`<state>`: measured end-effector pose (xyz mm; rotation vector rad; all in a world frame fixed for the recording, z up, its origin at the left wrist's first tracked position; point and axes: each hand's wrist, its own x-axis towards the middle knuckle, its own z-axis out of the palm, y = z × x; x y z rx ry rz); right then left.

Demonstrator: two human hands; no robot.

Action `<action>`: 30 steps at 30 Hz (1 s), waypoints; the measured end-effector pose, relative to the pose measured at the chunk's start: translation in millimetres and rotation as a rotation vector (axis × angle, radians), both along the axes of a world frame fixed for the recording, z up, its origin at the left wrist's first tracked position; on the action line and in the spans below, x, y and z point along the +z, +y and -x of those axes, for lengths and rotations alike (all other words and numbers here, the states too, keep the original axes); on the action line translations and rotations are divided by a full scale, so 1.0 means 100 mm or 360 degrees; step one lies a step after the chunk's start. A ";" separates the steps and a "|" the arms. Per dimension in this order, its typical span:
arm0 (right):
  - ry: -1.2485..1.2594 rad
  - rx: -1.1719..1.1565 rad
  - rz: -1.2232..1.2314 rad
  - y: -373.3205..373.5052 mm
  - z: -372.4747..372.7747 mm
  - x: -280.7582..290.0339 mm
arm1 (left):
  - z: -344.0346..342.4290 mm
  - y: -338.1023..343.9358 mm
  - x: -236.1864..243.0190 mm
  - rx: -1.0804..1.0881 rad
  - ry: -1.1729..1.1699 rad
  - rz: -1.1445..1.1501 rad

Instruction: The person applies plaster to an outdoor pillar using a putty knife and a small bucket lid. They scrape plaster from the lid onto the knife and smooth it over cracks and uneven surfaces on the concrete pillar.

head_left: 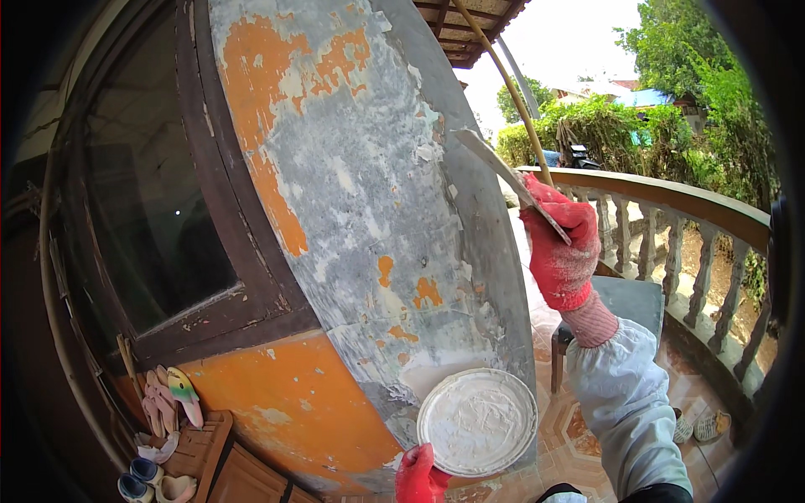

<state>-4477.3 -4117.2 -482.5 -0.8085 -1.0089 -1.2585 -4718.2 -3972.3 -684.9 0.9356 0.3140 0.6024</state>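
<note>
In a red work glove, my right hand (563,243) is closed around a putty knife (496,164). Its long blade points up and left, with the tip close to the right edge of the patchy grey wall (352,193). Low in front of that wall, my red-gloved left hand (421,479) grips the near left rim of a round white lid-like dish (532,401). White putty (478,423) is smeared over the dish. Flaking orange paint (268,75) and pale filler patches show on the wall.
At left is a dark-framed window (159,193) above an orange wall section (293,394). Shoes (147,469) sit on and by a wooden cabinet (243,478) at lower left. A grey-topped chair (625,302) stands before the balustrade (671,189) at right. A bamboo pole (511,92) leans behind the blade.
</note>
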 end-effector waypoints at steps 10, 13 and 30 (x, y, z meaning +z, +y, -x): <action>-0.0545 -0.0786 0.1070 0.19 -0.17 0.16 | -0.05 0.07 -0.02 -0.0038 0.0016 -0.0027; -0.0512 -0.1009 0.1214 0.28 -0.29 0.09 | -0.13 -0.05 0.11 0.0134 0.0037 0.0137; 0.0394 0.0359 0.0011 0.15 -0.04 -0.12 | -0.14 -0.05 0.14 0.0085 0.0112 -0.0075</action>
